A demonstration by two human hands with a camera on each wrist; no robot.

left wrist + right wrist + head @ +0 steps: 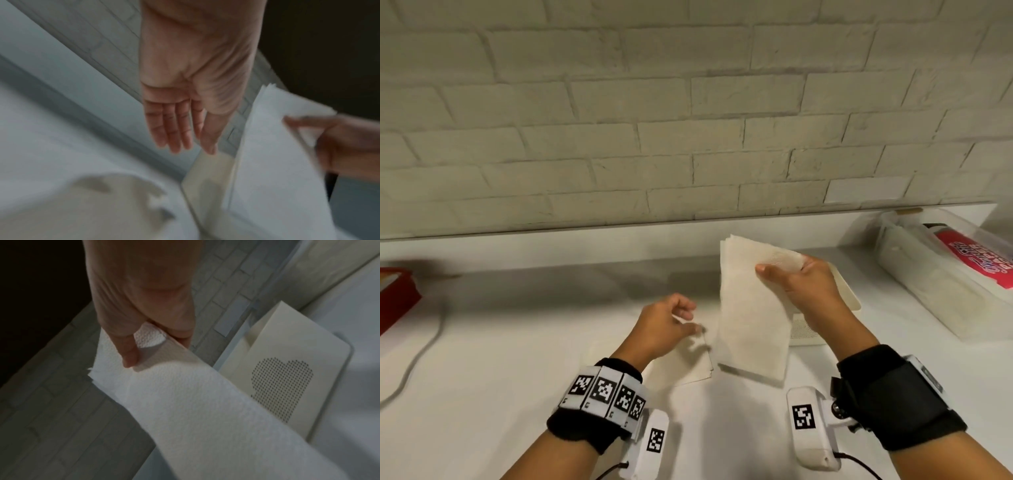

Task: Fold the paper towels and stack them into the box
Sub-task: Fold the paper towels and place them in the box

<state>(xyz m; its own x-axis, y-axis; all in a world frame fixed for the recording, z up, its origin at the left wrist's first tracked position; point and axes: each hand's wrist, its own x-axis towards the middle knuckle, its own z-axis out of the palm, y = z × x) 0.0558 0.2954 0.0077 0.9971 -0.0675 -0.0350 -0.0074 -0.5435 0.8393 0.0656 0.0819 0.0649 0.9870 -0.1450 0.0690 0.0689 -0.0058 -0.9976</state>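
On the white tabletop (500, 342), in front of a pale brick wall (654, 120), two batches of paper towels show. One is a folded towel stack (751, 329) lifted by the right hand (808, 291); its layered edges fan slightly at the top corner, and its lower edge hangs just above the surface. The other is a flat towel (685, 366) lying on the tabletop under and just beyond the left hand (664, 325); how many sheets it holds cannot be told.

The right hand's grip is a pinch: thumb on the near face of the stack, fingers curled behind the upper right corner, as the right wrist view shows with the thumb (128, 352) pressing the embossed paper. The forearm reaches forward and slightly inward.

The left hand hovers over the flat towel, holding nothing. From the head view its fingers look loosely curled, and in the left wrist view they lie together and nearly straight (174, 128), palm facing the camera.

One cream box (839, 301) with a dotted patch sits behind the lifted stack, partly hidden by the right hand. One clear plastic bin (928, 274) with a red package inside stands at the far right, and one red object (393, 298) lies at the left edge beside a grey cable (421, 356)
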